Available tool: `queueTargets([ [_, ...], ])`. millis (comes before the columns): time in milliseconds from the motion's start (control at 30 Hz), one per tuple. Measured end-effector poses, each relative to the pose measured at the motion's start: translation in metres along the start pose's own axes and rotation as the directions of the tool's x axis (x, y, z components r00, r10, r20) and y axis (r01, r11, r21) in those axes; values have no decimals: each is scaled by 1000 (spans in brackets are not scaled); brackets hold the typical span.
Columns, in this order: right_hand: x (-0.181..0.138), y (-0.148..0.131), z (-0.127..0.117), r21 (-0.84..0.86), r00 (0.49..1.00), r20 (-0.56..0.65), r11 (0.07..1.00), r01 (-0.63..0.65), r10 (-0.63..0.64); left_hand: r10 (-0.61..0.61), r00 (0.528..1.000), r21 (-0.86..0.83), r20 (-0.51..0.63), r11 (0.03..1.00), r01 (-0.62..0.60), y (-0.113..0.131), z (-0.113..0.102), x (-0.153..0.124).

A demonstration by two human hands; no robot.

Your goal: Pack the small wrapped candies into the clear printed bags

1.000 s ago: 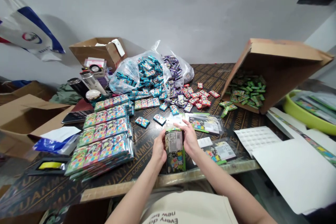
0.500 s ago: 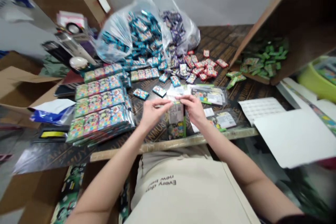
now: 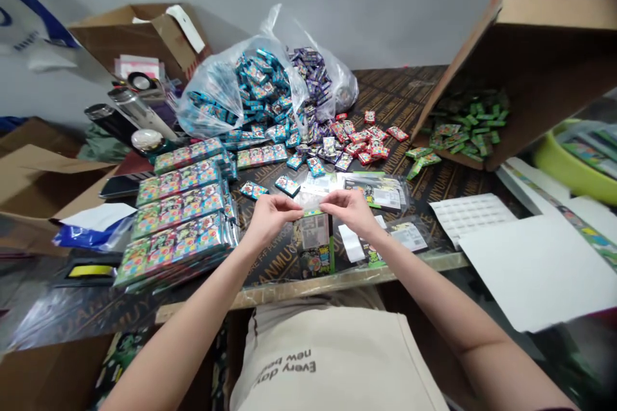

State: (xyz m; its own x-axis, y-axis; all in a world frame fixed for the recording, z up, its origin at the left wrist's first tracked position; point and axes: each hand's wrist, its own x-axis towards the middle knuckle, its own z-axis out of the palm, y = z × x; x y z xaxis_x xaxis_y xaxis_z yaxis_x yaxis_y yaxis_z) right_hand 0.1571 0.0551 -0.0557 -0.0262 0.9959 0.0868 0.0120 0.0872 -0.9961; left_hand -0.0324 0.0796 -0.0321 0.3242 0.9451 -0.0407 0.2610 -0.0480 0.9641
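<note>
My left hand (image 3: 270, 215) and my right hand (image 3: 354, 209) are both pinched on the top edge of a clear flat packet (image 3: 315, 241) with a green and black printed card inside. The packet hangs upright over the dark table (image 3: 270, 270), near its front edge. Just beyond my hands lie loose blue candy packs (image 3: 288, 185) and more flat clear packets (image 3: 380, 192). To the left of my left hand sits a pile of filled colourful packets (image 3: 180, 218).
A clear plastic bag of blue and purple candy (image 3: 260, 93) stands at the back. Red packs (image 3: 359, 141) are scattered mid-table. A tipped cardboard box (image 3: 530, 45) spills green packs at the right. White sheets (image 3: 530, 263) lie at the right, open cardboard boxes (image 3: 29, 186) at the left.
My hands moved from the sides of the packet up to its top edge and now pinch it. The camera tilted down, then settled.
</note>
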Motion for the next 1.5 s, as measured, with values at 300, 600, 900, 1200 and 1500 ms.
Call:
queueTargets([
  [300, -23, -2, -6, -99, 988, 41, 983, 154, -151, 436, 892, 367, 114, 816, -446, -3, 5, -12],
  [600, -6, 46, -102, -591, 986, -119, 806, 26, -120, 493, 857, 330, 146, 793, -512, -11, 12, -17],
  [900, -25, 102, -99, -737, 998, 42, 674, 59, -42, 475, 879, 339, 43, 821, -460, -11, 19, -12],
  [1200, -36, 104, -94, -811, 983, 154, 555, 184, -102, 464, 885, 342, 44, 826, -449, -13, 20, -12],
  [1500, -39, 107, -92, -857, 976, 174, 468, 217, -133, 462, 887, 333, 21, 833, -442, -15, 20, -14],
])
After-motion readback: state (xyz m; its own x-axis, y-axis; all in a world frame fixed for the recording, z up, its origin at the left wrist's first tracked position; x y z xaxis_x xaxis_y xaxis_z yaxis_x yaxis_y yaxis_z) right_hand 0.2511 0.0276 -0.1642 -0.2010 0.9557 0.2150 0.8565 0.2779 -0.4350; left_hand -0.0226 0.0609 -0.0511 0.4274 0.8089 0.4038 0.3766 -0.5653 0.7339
